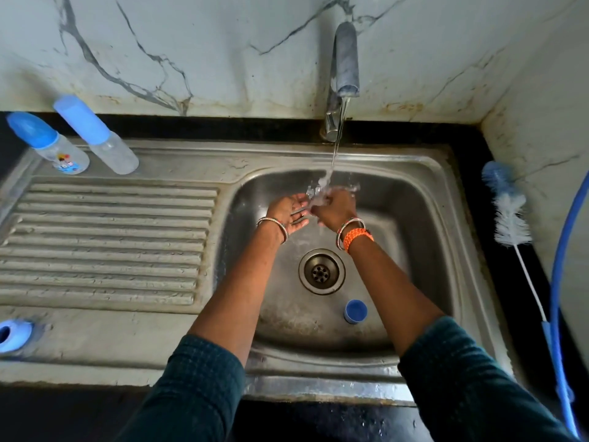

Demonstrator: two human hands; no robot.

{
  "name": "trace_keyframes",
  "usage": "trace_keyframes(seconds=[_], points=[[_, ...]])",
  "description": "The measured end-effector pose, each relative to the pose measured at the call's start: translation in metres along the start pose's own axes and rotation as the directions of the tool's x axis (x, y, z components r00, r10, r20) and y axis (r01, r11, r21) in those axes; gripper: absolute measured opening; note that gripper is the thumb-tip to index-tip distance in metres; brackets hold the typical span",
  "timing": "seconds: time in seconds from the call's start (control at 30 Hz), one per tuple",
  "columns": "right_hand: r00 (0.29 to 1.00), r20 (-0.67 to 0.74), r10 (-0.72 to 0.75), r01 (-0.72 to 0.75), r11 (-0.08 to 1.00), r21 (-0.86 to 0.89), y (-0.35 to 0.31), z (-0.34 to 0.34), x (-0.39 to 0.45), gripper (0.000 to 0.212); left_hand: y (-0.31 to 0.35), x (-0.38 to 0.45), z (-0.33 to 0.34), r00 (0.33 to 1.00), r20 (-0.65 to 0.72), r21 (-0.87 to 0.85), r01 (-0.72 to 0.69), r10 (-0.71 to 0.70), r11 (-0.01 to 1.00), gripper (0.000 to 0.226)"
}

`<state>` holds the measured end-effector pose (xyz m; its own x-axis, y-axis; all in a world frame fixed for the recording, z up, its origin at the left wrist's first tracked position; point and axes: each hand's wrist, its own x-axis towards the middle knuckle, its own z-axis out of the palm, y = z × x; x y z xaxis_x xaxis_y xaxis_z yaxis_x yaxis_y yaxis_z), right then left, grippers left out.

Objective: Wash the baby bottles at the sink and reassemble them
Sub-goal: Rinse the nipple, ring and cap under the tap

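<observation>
Your right hand (334,207) is curling round something clear under the tap (345,59), though I cannot tell what; your left hand (291,212) is lying open beside it, catching runoff. The cap (355,311) is waiting behind your right wrist, both bottles (68,156) standing capped far left.

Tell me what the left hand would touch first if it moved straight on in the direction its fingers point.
Probably the right hand, which lies just ahead of the left hand under the water; depth is unclear.
</observation>
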<state>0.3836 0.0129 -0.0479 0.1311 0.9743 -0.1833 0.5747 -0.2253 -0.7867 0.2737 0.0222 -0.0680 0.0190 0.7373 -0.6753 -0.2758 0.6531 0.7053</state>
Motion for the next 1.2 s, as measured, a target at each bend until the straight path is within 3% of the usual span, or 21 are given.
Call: trace_keyframes(seconds=[0.07, 0.13, 0.17, 0.23, 0.3, 0.37, 0.47, 0.53, 0.6, 0.63, 0.7, 0.77, 0.8, 0.9, 1.07, 1.17, 1.2], points=[[0.999, -0.026, -0.021, 0.021, 1.000, -0.008, -0.002, -0.002, -0.001, 0.028, 0.000, 0.002, 0.000, 1.000, 0.005, -0.024, -0.006, 0.006, 1.000, 0.029], [0.997, -0.068, 0.023, -0.006, 0.973, 0.229, -0.015, -0.008, -0.002, 0.020, 0.000, 0.003, -0.002, 1.000, 0.006, -0.043, -0.006, 0.006, 0.999, 0.029], [0.994, 0.000, 0.109, -0.097, 0.884, 0.457, -0.021, -0.012, -0.002, 0.014, 0.000, 0.003, -0.002, 1.000, 0.007, -0.047, -0.001, 0.001, 0.999, 0.029], [0.939, 0.265, 0.220, -0.342, 0.507, 0.791, -0.025, -0.018, 0.000, 0.023, 0.001, 0.001, 0.001, 1.000, 0.016, -0.069, 0.014, -0.013, 0.998, 0.028], [0.857, 0.465, 0.225, -0.514, 0.283, 0.810, -0.021, -0.026, 0.001, 0.037, 0.002, 0.000, 0.004, 0.999, 0.038, -0.090, 0.020, -0.016, 0.996, 0.030], [0.823, 0.522, 0.222, -0.566, 0.247, 0.787, -0.015, -0.031, 0.005, 0.041, 0.003, -0.001, 0.004, 0.998, 0.057, -0.086, 0.017, -0.012, 0.996, 0.031], [0.840, 0.481, 0.251, -0.542, 0.333, 0.771, -0.008, -0.029, 0.006, 0.033, 0.005, -0.001, 0.003, 0.999, 0.053, -0.050, 0.013, -0.010, 0.999, 0.029], [0.895, 0.376, 0.240, -0.443, 0.575, 0.688, -0.001, -0.022, 0.008, 0.019, 0.004, -0.002, 0.002, 0.999, 0.039, -0.020, 0.019, -0.019, 1.000, 0.035], [0.966, 0.188, 0.177, -0.234, 0.909, 0.345, 0.006, -0.016, 0.008, 0.029, 0.003, -0.003, 0.000, 1.000, 0.011, 0.007, 0.030, -0.030, 1.000, 0.039], [0.990, 0.099, 0.097, -0.111, 0.984, 0.138, 0.006, -0.014, 0.008, 0.033, 0.001, -0.003, -0.001, 0.999, 0.003, 0.017, 0.035, -0.035, 0.999, 0.040], [0.998, -0.033, -0.061, 0.060, 0.998, -0.038, 0.000, -0.013, 0.007, 0.032, -0.002, -0.002, -0.004, 0.999, 0.001, 0.026, 0.042, -0.042, 0.999, 0.041], [0.983, -0.132, -0.126, 0.126, 0.992, -0.008, -0.004, -0.012, 0.007, 0.030, -0.002, 0.000, -0.007, 0.999, 0.000, 0.028, 0.044, -0.044, 0.999, 0.041], [0.983, -0.125, -0.135, 0.134, 0.991, -0.021, -0.005, -0.010, 0.009, 0.031, -0.002, 0.000, -0.008, 0.999, -0.005, 0.035, 0.044, -0.044, 0.998, 0.041], [0.996, 0.085, -0.017, 0.036, 0.973, -0.226, 0.006, -0.002, 0.005, 0.040, -0.004, -0.001, -0.005, 0.998, -0.014, 0.036, 0.054, -0.053, 0.998, 0.040], [0.988, -0.118, -0.099, 0.087, 0.991, -0.100, -0.010, -0.006, 0.011, 0.035, -0.005, -0.001, -0.008, 0.999, -0.018, 0.027, 0.049, -0.049, 0.998, 0.041], [0.999, 0.043, 0.007, 0.002, 0.978, -0.209, -0.010, -0.012, 0.011, 0.038, -0.007, -0.005, -0.006, 0.998, -0.036, -0.010, 0.041, -0.042, 0.999, 0.034], [0.999, 0.037, 0.018, -0.010, 0.979, -0.206, -0.011, -0.015, 0.010, 0.039, -0.006, -0.006, -0.005, 0.999, -0.015, -0.029, 0.035, -0.035, 0.999, 0.029]])
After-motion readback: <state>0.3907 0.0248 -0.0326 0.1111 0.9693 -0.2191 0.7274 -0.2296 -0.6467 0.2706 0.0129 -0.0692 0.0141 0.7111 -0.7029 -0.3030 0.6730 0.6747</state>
